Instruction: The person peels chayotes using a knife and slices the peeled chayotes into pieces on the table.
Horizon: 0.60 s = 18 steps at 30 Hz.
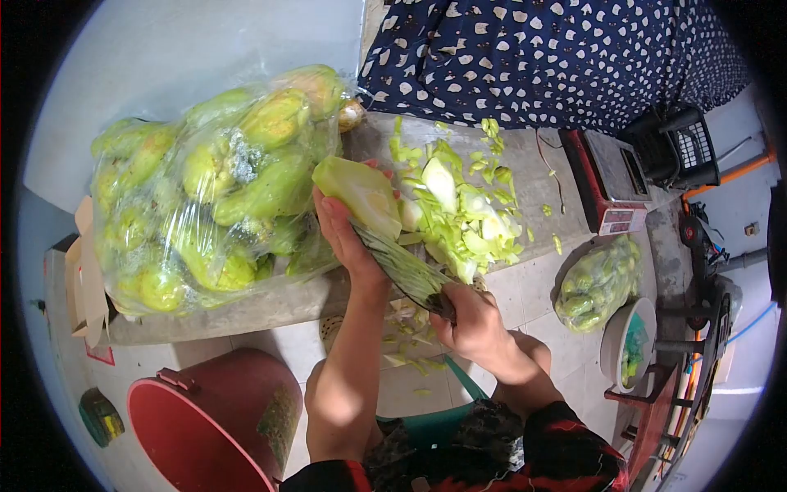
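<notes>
A pale, peeled green papaya [358, 195] is held up in my left hand [351, 242], whose fingers wrap around its sides. My right hand [474, 330] is closed on the dark handle of a wide-bladed knife [406, 269]. The blade slants up to the left, its tip end close against the lower side of the papaya, and its face looks streaked with green. Just beyond the knife, a heap of pale green peelings and cut pieces [475, 221] lies on the concrete ledge [533, 172].
A large clear plastic bag of green papayas [221, 189] sits on the ledge at left. A red bucket [217, 418] stands below it. To the right are a red scale [611, 180], a black basket [680, 148], another bagged bundle [602, 283] and a white basin [611, 353].
</notes>
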Available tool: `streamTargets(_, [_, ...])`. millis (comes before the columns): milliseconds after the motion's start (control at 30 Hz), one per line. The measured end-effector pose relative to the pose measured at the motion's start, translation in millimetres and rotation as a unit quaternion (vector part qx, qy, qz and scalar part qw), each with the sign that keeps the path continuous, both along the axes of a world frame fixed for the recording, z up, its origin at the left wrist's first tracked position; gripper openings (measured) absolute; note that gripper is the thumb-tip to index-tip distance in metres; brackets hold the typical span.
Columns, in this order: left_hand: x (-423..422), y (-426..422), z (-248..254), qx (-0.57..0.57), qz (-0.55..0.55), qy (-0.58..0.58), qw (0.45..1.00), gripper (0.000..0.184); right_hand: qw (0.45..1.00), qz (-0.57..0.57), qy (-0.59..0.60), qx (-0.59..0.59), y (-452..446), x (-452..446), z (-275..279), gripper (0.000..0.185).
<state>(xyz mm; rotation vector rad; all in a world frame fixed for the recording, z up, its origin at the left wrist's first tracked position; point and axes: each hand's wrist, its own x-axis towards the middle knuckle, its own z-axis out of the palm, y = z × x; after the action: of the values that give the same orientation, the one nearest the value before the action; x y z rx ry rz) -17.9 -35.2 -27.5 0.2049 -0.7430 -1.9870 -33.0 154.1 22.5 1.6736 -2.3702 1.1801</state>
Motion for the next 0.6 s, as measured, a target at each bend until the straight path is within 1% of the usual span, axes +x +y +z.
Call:
streamTargets(67, [-0.8,2.7,4.0,0.011,0.001,-0.001,1.000,0.066,1.000,-0.001,0.000,0.000,0.3,-0.4,-1.2,0.028])
streamTargets(133, [-2.4,6.4,12.9,0.026,0.021,0.020,0.999,0.061,1.000,-0.003,-0.004,0.008,0.3,-0.5,-2.3,0.028])
streamTargets(167, [-2.1,5.6,8.6,0.026,0.020,0.020,0.999,0.061,1.000,-0.006,-0.008,0.015,0.5,0.1,-2.9,0.029])
streamTargets(233, [-1.4,2.8,-0.1,0.013,-0.007,-0.004,1.000,0.069,1.000,-0.013,0.001,0.014,-0.3,1.3,-3.6,0.029])
streamTargets(367, [-0.9,4.9,-3.3,0.026,-0.009,-0.015,0.999,0.069,0.999,-0.028,-0.001,0.027,0.3,3.9,-6.6,0.029])
streamTargets(433, [-0.1,3.2,-5.3,0.046,-0.039,-0.003,0.998,0.071,0.999,-0.026,0.000,0.030,0.7,3.0,-4.9,0.029])
streamTargets(600, [3.0,0.9,-4.7,0.056,-0.056,0.019,0.997,0.072,0.999,-0.020,0.015,0.029,0.2,3.6,-2.2,0.031])
